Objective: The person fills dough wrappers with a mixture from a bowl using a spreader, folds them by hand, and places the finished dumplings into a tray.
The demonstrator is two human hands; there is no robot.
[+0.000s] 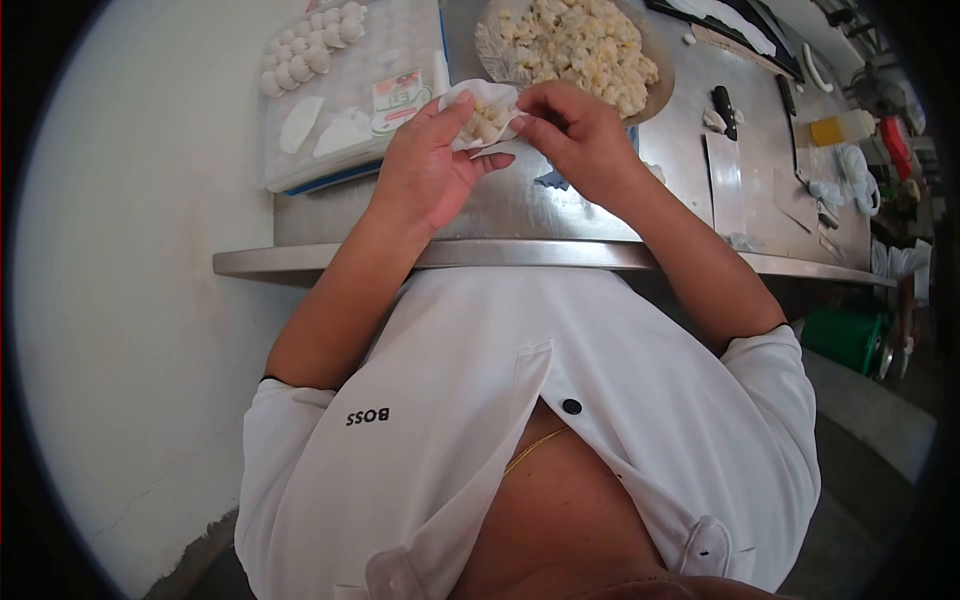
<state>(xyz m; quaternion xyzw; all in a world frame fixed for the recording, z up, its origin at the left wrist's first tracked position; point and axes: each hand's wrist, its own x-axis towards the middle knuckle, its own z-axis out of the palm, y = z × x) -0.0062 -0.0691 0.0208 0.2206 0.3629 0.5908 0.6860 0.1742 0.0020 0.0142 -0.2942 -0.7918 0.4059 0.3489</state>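
Observation:
A thin white dough wrapper (pixel 485 95) with pale, chunky filling (pixel 487 122) on it lies cupped in my left hand (pixel 430 160), with the thumb on its near left edge. My right hand (pixel 580 135) pinches the right edge of the same wrapper between thumb and fingers. Just beyond my hands stands a large round bowl (pixel 662 80) heaped with the chunky filling mixture (pixel 590 50). Left of it, a plastic-covered tray (pixel 350 85) bears rows of finished white dumplings (pixel 305 50) and loose wrappers (pixel 302 125).
On the steel table (pixel 530 215) to the right are a wide-bladed cleaver (pixel 723 180), a dark-handled tool (pixel 786 95), a bottle of yellow liquid (pixel 842 128) and a black tray (pixel 745 35) at the back. A green bin (pixel 843 340) stands low at the right. A wall (pixel 130 250) borders the left side.

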